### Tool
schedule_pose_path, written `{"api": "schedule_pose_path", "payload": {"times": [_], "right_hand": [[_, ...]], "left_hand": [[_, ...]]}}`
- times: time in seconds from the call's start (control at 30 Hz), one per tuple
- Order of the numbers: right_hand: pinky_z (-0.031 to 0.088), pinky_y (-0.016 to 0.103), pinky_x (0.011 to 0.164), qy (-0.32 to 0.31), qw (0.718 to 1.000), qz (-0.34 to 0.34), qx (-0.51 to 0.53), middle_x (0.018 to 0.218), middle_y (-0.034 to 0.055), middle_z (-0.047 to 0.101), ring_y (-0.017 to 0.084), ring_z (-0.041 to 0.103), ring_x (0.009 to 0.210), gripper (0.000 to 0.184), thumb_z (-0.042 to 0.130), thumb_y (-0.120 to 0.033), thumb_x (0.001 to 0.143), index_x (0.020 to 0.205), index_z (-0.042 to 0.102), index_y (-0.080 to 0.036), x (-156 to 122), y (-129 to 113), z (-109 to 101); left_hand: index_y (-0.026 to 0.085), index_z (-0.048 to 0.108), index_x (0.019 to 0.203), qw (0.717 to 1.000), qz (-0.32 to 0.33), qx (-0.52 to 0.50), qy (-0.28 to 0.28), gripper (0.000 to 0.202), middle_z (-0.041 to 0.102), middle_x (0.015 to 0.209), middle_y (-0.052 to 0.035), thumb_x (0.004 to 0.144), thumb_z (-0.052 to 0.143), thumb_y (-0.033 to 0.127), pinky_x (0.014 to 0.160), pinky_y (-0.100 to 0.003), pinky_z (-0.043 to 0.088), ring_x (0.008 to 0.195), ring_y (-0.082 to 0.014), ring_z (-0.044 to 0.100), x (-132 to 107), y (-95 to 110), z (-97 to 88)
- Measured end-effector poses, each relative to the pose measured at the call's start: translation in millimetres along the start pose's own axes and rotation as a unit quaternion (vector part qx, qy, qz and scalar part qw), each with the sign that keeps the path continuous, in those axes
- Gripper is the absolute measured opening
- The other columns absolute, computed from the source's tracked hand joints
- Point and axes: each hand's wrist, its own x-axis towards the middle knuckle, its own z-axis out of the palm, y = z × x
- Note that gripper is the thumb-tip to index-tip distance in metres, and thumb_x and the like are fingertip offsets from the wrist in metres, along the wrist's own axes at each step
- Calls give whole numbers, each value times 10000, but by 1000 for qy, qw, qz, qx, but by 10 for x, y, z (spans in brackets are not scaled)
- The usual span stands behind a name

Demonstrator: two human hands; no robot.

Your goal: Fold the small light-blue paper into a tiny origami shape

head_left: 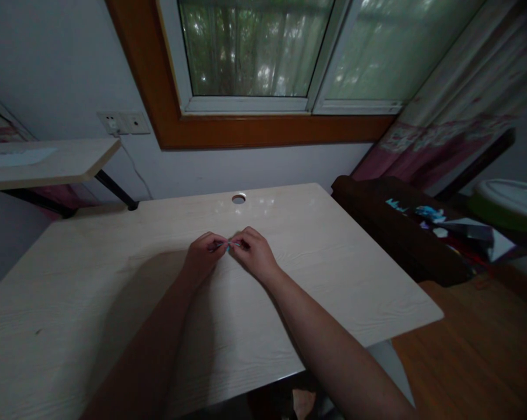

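Over the middle of the pale wood-grain desk [333, 280], my two hands meet with fingertips almost touching. Both my left hand [201, 255] and my right hand [255, 251] are closed in a pinch on a small, thin, bluish strip-like thing [228, 247]. Only a sliver of it shows between the thumbs and forefingers, so its kind cannot be made out. The remaining fingers of each hand are curled in, hiding the rest. Both forearms reach in from the near edge of the desk.
A raised shelf [71, 166] on black legs stands at the desk's back left. Behind it a cable [134, 166] hangs from a wall socket [123, 123]. A round hole [238, 199] pierces the desk's back edge. Right of the desk, a dark wooden bench [377, 227] carries assorted items.
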Motion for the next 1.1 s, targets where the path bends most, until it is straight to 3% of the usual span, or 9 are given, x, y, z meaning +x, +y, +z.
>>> {"api": "schedule_pose_path", "payload": {"times": [0.57,1.1], "right_hand": [[426,273,674,-7,1000,0,-29,805,14,570,153,550,741,32,652,-171,832,827,655,-203,-24,-39,-16],[366,262,601,19,999,8,-44,712,-13,499,148,509,687,168,650,-119,757,680,531,-208,-72,-111,43]], "left_hand": [[207,671,770,997,46,60,-7,75,645,772,-25,828,624,211,712,-286,453,754,-175,597,-3,-6,24],[215,604,671,995,77,60,-10,125,628,722,-26,782,613,158,752,-328,434,770,-198,568,-20,33,55]]}}
